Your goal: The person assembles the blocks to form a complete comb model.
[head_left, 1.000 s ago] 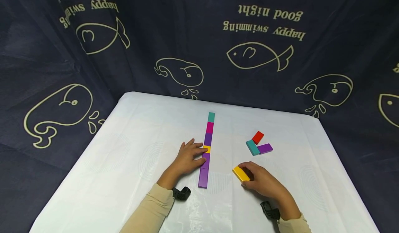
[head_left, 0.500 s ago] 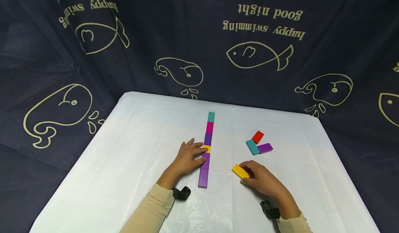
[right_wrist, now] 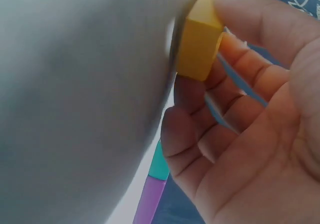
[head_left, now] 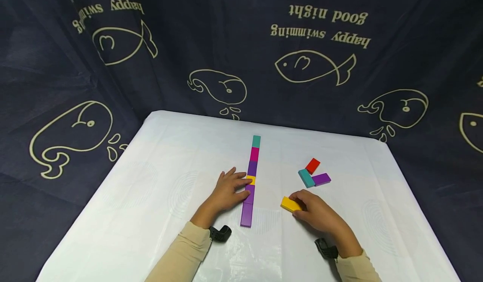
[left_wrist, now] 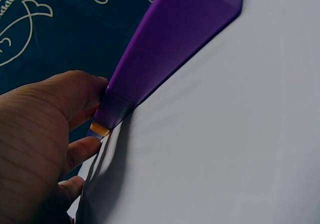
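Note:
A straight row of flat coloured blocks runs away from me in the head view. It starts with a near purple block (head_left: pixel 246 216), then a second purple block (head_left: pixel 250 190), a yellow one (head_left: pixel 252 178), a dark violet one (head_left: pixel 252 168), a magenta one (head_left: pixel 254 154) and a teal one (head_left: pixel 256 141). My left hand (head_left: pixel 227 190) rests at the row's left side, its thumb touching the second purple block and its forefinger over the small yellow one. Right of the row, my right hand (head_left: pixel 318 212) pinches a loose yellow block (head_left: pixel 289 204) between thumb and fingers, low over the table.
Beyond my right hand lie three blocks close together: red (head_left: pixel 312 165), teal (head_left: pixel 306 178) and purple (head_left: pixel 321 179). A white cloth (head_left: pixel 151 198) covers the table. A dark curtain (head_left: pixel 241 30) printed with fish and whales hangs behind it.
My right hand has shifted slightly away from me and turned the yellow block so that it lies more crosswise. My left hand and the row keep their place.

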`<state>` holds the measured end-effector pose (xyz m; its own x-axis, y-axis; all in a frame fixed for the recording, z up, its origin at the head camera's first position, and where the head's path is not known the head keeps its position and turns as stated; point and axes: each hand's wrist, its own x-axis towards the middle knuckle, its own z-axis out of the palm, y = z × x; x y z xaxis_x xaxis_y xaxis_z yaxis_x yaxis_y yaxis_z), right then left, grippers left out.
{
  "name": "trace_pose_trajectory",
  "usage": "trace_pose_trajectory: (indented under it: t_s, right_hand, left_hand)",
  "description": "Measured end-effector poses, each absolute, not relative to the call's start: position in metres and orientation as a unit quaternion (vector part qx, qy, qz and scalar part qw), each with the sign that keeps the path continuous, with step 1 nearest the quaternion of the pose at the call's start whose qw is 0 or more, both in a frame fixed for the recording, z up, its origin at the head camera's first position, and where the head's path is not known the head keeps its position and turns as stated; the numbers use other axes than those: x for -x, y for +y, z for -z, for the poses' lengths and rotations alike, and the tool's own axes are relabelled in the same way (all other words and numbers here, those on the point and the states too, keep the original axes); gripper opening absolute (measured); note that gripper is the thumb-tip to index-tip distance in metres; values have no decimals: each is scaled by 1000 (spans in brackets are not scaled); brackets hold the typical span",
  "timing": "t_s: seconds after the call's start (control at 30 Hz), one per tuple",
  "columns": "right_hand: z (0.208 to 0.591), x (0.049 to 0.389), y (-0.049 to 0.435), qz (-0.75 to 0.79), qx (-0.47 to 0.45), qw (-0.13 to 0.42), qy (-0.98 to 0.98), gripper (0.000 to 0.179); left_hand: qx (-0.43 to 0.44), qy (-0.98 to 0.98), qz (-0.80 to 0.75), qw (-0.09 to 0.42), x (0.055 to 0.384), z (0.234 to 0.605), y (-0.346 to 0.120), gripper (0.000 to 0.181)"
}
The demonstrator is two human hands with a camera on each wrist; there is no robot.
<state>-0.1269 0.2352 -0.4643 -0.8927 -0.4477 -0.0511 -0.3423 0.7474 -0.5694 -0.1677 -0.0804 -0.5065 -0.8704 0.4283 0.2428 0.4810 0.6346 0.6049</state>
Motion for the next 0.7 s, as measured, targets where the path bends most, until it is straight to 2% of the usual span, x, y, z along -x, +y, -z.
trace_pose_trajectory:
  t_s: [0.33,0.7]
  right_hand:
    - [456,161,226,299,220,86,925,29]
    - [446,225,203,324,232,67,915,26]
  left_hand:
    - [253,-902,349,41,169,503,-82,38]
    - [251,-902,348,41,167,504,-80,39]
